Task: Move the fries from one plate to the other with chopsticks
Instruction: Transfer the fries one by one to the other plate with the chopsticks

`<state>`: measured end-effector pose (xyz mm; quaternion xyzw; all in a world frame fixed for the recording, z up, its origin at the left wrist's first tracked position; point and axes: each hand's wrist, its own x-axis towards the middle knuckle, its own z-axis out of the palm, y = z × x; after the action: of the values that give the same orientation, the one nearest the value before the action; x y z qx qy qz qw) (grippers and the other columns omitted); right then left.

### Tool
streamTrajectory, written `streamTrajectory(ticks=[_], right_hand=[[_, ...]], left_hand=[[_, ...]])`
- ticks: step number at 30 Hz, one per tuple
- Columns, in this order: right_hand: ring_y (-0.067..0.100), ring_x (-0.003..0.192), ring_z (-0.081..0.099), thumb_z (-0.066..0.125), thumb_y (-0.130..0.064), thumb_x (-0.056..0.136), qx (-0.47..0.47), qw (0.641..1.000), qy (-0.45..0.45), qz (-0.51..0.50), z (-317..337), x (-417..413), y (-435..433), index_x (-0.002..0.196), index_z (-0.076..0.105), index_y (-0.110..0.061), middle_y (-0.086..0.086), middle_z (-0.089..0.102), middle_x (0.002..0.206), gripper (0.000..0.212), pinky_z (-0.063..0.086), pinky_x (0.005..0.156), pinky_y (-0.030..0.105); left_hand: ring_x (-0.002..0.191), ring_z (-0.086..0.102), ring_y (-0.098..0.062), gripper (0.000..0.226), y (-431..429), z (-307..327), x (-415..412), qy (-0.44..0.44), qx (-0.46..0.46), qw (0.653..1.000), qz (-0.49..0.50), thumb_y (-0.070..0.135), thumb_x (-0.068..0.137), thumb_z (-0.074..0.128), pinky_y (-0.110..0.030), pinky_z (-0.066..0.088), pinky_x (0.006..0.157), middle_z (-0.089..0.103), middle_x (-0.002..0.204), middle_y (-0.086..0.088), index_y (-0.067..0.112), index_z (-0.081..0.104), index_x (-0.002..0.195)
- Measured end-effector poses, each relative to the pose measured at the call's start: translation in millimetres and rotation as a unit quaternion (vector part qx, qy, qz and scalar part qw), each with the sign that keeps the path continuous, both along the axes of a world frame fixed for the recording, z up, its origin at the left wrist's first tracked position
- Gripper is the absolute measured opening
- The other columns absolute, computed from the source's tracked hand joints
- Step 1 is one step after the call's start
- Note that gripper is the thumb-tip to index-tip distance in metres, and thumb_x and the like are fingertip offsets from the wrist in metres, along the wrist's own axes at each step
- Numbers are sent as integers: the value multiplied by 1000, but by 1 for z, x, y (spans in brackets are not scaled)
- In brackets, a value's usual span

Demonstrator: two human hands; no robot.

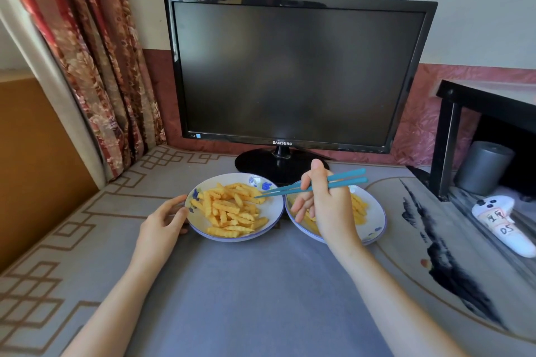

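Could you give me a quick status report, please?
Right hand grips chopsticks, tips at fries on left plate. Left hand holds its rim. Nothing blocking.

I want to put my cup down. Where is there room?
The table is bare in front of the left plate and right plate, between the arms, and beyond the left hand, toward the curtain. It is crowded behind the plates, at the monitor stand, and by the white controller.
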<state>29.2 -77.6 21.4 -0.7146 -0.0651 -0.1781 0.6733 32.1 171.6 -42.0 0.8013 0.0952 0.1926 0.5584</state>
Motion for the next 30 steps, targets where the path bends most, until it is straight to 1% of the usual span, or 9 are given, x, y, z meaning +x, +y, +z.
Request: streamTrajectory(ticks=[6, 10, 13, 17, 19, 21, 23, 26, 30], right_hand=[[26, 34, 50, 35, -35, 101, 12, 996, -40, -78, 14, -7, -42, 64, 48, -13, 20, 58, 48, 46, 29, 38, 23], [23, 33, 49, 34, -35, 102, -8, 990, -59, -126, 18, -17, -84, 65, 47, -10, 14, 58, 44, 46, 31, 36, 22], [20, 31, 47, 34, -32, 102, -13, 988, -50, -145, 17, -28, -108, 68, 46, -8, 14, 57, 43, 44, 30, 36, 20], [23, 32, 48, 34, -32, 102, -30, 987, -34, -157, 13, -40, -125, 68, 47, -7, 15, 58, 46, 44, 30, 36, 22], [25, 33, 48, 34, -32, 102, -47, 986, -22, -157, 10, -43, -129, 68, 48, -8, 15, 58, 45, 43, 29, 35, 28], [28, 37, 48, 35, -34, 101, -72, 985, -4, -155, 6, -45, -131, 68, 49, -9, 18, 59, 48, 43, 22, 34, 40], [29, 40, 49, 35, -35, 101, -85, 985, 6, -150, 4, -47, -132, 69, 51, -10, 20, 59, 50, 43, 19, 35, 43], [28, 36, 48, 35, -34, 101, -74, 986, -5, -149, 6, -46, -132, 70, 51, -7, 17, 59, 48, 44, 23, 37, 32], [25, 32, 46, 34, -29, 102, -18, 990, -36, -137, 17, -44, -122, 70, 49, -5, 15, 57, 45, 43, 28, 36, 23]], left_hand=[[73, 61, -15, 29, 0, 0, 0, -1, 1, 1000, 0, 10, 95, 49, 2, 41, 52, 67, 94, -6, 14, 61, 121], [72, 61, -15, 28, 0, -1, 0, -3, 4, 1000, 0, 10, 95, 49, 2, 41, 53, 66, 92, -4, 14, 62, 120], [71, 62, -16, 28, 2, -2, 1, -1, 4, 1000, 1, 11, 95, 49, 2, 41, 53, 67, 92, -3, 14, 62, 120], [72, 63, -19, 28, 3, -4, 3, 0, 4, 1000, 0, 11, 95, 50, 2, 42, 53, 67, 94, -3, 15, 62, 120], [73, 63, -19, 28, 3, -5, 3, 0, 6, 1000, -1, 12, 95, 50, 2, 42, 53, 67, 95, -4, 16, 62, 120], [74, 64, -19, 28, 4, -6, 4, 0, 8, 1000, -1, 13, 96, 50, 2, 42, 54, 68, 97, -4, 16, 61, 121], [74, 64, -18, 29, 4, -7, 5, 0, 8, 1000, -1, 14, 96, 50, 2, 43, 54, 68, 100, -4, 16, 61, 122], [75, 64, -18, 29, 5, -7, 5, 0, 8, 1000, -2, 13, 96, 49, 2, 43, 54, 68, 100, -4, 16, 61, 122], [73, 64, -16, 28, 5, -7, 5, 0, 8, 1000, -2, 13, 96, 50, 2, 43, 54, 68, 98, -2, 17, 61, 121]])
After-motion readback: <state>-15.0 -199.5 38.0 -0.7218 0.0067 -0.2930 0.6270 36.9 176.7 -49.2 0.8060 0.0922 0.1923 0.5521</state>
